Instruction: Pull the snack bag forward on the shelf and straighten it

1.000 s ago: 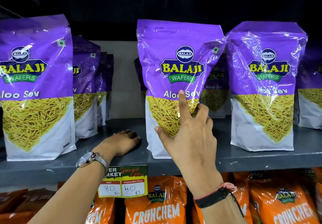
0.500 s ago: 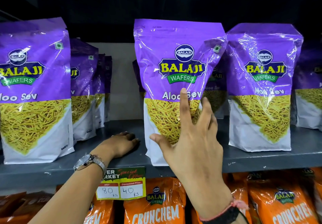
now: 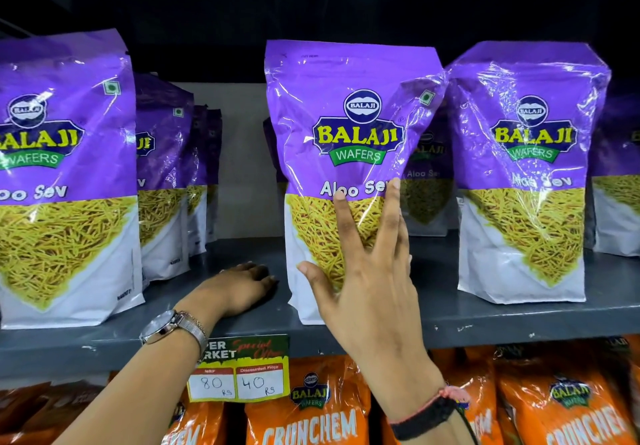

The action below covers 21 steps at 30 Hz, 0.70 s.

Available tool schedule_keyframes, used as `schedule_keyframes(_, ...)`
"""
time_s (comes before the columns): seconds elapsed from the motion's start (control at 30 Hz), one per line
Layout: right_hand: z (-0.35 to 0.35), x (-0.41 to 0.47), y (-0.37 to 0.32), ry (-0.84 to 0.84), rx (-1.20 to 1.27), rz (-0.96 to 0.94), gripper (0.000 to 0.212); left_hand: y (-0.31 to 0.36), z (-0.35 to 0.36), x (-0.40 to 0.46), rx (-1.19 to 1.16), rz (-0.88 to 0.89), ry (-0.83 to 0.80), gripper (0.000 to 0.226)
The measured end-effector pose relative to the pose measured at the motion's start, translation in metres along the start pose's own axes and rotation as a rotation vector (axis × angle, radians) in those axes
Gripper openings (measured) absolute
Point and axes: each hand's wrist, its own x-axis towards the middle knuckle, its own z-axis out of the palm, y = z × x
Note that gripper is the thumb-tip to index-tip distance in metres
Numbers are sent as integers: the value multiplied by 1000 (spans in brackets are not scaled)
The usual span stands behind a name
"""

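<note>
A: How many purple bags are fronting the shelf?
B: Three are standing in front. The snack bag is upright, centre, at the edge.
A: Hands?
B: Right hand is spreading wider than before, fingers splayed at the bag's six o'clock. Left hand is staying curled, empty, at eight o'clock.

A bare gap on the grey metal shelf is lying open to my grip, purple foil snack bags crowding both sides.

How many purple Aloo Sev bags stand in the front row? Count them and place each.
3. The left bag, at the frame's left edge; the centre bag, behind the right hand; the right bag beside it. More purple bags stand further back, partly hidden.
</note>
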Motion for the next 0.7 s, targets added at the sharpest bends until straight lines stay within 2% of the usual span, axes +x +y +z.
schedule_keyframes(0.53,13,7,4,21,-27,1,75,1,-1,-1,9,24,14,51)
schedule_keyframes(0.7,10,8,1,-57,-45,-4,79,-1,-2,-1,11,24,7,51)
